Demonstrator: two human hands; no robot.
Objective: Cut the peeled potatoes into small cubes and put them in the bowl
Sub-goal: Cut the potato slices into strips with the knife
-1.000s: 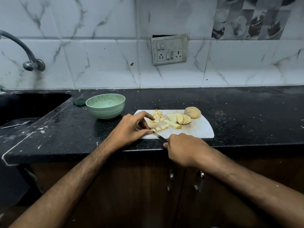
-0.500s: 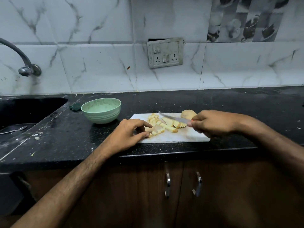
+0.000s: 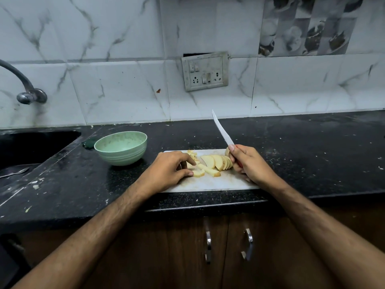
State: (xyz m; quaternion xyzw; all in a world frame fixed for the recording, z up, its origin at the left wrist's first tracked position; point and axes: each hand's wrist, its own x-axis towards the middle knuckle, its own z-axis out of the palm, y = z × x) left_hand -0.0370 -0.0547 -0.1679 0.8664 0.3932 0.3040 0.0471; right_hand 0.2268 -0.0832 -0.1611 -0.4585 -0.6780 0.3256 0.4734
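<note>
A white cutting board (image 3: pixel 218 184) lies at the counter's front edge. On it, a fanned row of potato slices (image 3: pixel 216 162) sits beside cut potato pieces (image 3: pixel 192 155). My left hand (image 3: pixel 168 172) rests on the board's left part, fingertips pinching a potato piece (image 3: pixel 199 174). My right hand (image 3: pixel 249 163) grips a knife (image 3: pixel 221 129) whose blade points up and away, clear of the board. A whole peeled potato (image 3: pixel 227 152) is mostly hidden behind this hand. The pale green bowl (image 3: pixel 120 148) stands left of the board and looks empty.
A sink (image 3: pixel 31 147) with a spoon (image 3: pixel 14 172) in it lies at the far left under a tap (image 3: pixel 27 88). A dark green scrap (image 3: pixel 88 142) sits beside the bowl. A wall socket panel (image 3: pixel 205 74) hangs behind. Cabinet handles (image 3: pixel 208 247) are below the counter.
My right hand swung the knife from the board's front edge across the slices, then lifted the blade upright. My left hand stayed on the cut pieces.
</note>
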